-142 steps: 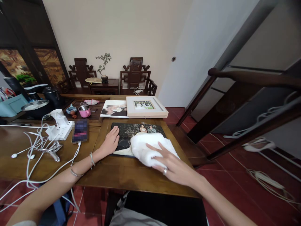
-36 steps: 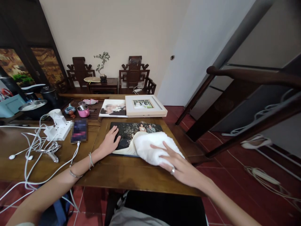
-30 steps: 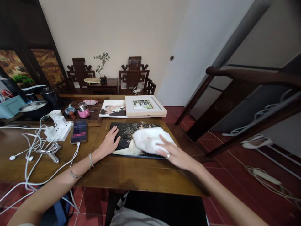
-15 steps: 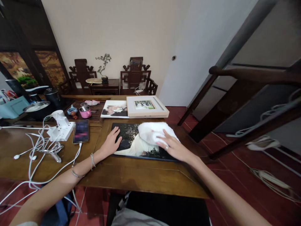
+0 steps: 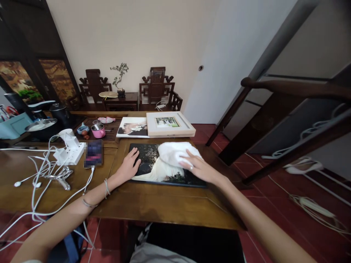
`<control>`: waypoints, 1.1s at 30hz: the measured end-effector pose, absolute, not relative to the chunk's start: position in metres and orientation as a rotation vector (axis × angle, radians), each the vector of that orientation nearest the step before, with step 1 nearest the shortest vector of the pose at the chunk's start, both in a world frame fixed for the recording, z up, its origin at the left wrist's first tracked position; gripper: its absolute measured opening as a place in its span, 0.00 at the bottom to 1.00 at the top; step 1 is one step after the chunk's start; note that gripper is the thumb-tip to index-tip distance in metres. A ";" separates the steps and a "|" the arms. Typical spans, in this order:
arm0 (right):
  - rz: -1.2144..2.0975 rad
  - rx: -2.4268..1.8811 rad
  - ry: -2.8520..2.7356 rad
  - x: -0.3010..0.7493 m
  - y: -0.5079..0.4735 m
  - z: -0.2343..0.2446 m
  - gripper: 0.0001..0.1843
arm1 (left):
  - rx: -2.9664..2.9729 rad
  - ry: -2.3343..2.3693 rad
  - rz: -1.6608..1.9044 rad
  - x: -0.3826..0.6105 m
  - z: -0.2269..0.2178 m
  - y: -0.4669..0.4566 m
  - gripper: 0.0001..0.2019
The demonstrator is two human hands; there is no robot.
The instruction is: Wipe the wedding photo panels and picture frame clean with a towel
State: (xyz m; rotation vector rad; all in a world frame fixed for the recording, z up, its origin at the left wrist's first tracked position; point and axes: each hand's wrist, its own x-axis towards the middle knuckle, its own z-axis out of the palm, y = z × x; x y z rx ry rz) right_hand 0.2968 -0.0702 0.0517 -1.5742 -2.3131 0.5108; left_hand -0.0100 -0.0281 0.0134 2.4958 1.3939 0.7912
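Observation:
A dark photo panel (image 5: 149, 160) with a pale flowing dress pictured on it lies flat near the table's front edge. My left hand (image 5: 131, 164) rests on its left end, fingers spread and holding nothing. On the right half of the panel is a white fluffy cloth (image 5: 174, 151). My right hand (image 5: 201, 166) presses on the cloth from above, fingers over its near right side. The cloth hides the panel's upper right part. Right behind the panel lie a white-edged photo print (image 5: 131, 128) and a pale framed picture (image 5: 171, 124).
On the wooden table (image 5: 153, 201) at left lie a phone (image 5: 93, 153), a white power strip (image 5: 70, 153) with tangled cables, and a pink cup (image 5: 98, 130). Farther left stand a pan (image 5: 41, 128) and a blue box (image 5: 15, 126). A dark wooden chair (image 5: 257, 117) stands close at right.
My right hand and the cloth have shifted slightly left across the panel. My left hand stays on the panel's left end. The whole view has moved a little.

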 end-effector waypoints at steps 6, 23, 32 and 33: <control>0.348 -1.488 -2.353 0.290 -0.022 0.052 0.27 | 2.486 1.411 0.778 -0.011 0.014 -0.029 0.23; 0.227 -1.301 -2.586 0.284 -0.105 0.055 0.20 | 2.489 1.370 0.787 -0.011 0.009 -0.028 0.22; 0.075 -1.463 -2.538 0.268 -0.031 0.049 0.24 | 2.478 1.363 0.786 -0.012 0.011 -0.029 0.22; 0.088 -1.425 -2.551 0.265 -0.043 0.051 0.24 | 2.478 1.363 0.787 -0.012 0.011 -0.029 0.22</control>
